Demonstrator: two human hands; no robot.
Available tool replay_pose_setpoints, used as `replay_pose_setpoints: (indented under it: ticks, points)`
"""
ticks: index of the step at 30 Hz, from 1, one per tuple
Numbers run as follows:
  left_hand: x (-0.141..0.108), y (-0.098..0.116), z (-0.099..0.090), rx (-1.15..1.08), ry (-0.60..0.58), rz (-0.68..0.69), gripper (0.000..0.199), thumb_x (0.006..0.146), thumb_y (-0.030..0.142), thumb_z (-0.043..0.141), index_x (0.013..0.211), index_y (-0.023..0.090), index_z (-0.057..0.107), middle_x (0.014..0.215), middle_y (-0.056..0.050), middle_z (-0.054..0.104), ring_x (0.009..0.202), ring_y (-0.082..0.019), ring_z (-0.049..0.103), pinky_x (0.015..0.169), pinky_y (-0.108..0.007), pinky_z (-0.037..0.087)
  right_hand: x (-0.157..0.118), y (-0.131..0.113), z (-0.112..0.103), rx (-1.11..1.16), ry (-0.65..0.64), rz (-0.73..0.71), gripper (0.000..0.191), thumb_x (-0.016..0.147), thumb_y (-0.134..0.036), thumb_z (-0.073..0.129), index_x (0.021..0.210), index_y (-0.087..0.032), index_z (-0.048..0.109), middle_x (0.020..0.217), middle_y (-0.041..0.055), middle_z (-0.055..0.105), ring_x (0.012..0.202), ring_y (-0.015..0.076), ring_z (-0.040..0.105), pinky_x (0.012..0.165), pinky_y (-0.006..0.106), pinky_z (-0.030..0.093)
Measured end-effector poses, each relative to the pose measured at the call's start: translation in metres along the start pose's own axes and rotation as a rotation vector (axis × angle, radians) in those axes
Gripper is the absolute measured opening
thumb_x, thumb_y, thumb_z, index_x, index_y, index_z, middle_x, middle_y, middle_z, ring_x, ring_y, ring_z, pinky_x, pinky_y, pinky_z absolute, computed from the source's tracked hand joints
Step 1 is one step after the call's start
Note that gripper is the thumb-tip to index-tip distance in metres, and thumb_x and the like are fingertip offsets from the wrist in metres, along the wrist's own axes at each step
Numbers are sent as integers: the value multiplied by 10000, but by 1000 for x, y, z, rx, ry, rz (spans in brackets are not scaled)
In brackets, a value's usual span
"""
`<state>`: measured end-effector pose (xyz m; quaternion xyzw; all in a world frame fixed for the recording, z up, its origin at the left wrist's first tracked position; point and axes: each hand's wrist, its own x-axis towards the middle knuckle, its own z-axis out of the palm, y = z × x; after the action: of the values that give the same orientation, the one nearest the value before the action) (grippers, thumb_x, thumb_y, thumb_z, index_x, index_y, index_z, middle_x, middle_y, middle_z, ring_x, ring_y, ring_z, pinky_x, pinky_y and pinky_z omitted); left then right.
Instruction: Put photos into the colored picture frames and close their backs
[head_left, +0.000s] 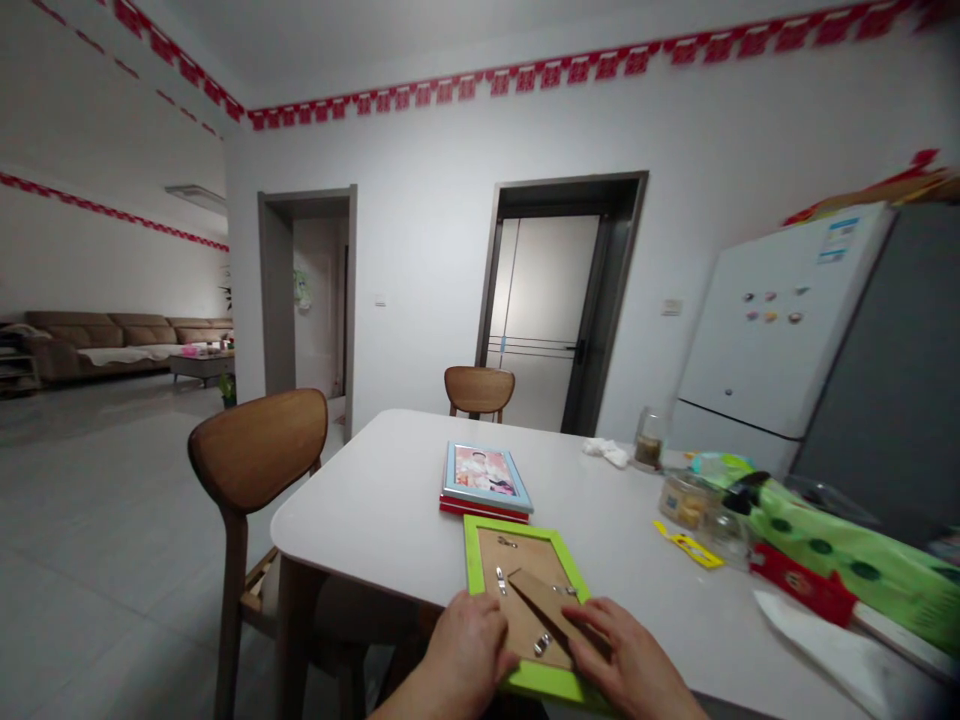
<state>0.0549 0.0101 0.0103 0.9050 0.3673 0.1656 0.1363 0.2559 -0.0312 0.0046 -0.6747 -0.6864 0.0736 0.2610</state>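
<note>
A lime-green picture frame [474,560] lies face down at the table's near edge, with its brown backing board [525,552] and several metal clips showing. My left hand [472,645] is closed around the frame's left border, its fingers curled. On the right side, my right hand [619,650] grips the frame, with fingers against the brown stand flap [541,600], which sits slightly raised from the board. Just beyond the frame is a light-blue photo frame [454,472], picture side up, stacked on something red-edged [484,512].
The white table [375,500] carries a glass jar [649,445], crumpled tissue [606,452], plastic containers [684,498], a yellow strip [694,548] and a green package [847,560] on the right. Wooden chairs [262,445] [480,388] stand left and behind. A fridge [765,330] is at right.
</note>
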Motion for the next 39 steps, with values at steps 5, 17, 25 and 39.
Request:
replay_pose_setpoints:
  ticks: [5, 17, 25, 39]
  points:
    - [-13, -4, -3, -17, -14, 39, 314, 694, 402, 587, 939, 218, 515, 1107, -19, 501, 1077, -203, 399, 966, -385, 212, 3, -2, 12, -48, 38, -39, 304, 687, -295, 440, 912, -207, 625, 883, 60, 589, 871, 185, 516, 794, 278, 379]
    - [-25, -29, -4, -28, 11, 70, 407, 658, 271, 619, 1012, 205, 429, 1167, -31, 467, 1051, -173, 413, 931, -278, 278, 4, -26, 22, -25, 56, -69, 288, 697, -335, 457, 905, -233, 628, 892, 62, 577, 861, 193, 501, 773, 289, 371]
    - [-25, -26, -10, 0, 7, 36, 355, 628, 274, 653, 922, 203, 467, 1097, -9, 512, 980, -175, 466, 870, -267, 344, 1, -25, 21, -91, 17, -76, 291, 694, -326, 466, 924, -241, 623, 941, 65, 576, 896, 200, 494, 798, 312, 369]
    - [-24, -28, -15, -33, -9, 2, 339, 700, 324, 585, 1001, 229, 460, 1035, 1, 539, 934, -164, 496, 818, -242, 374, -2, -45, 23, -152, -183, -381, 341, 682, -397, 525, 1009, -310, 566, 1205, 51, 454, 1110, 248, 367, 914, 411, 263]
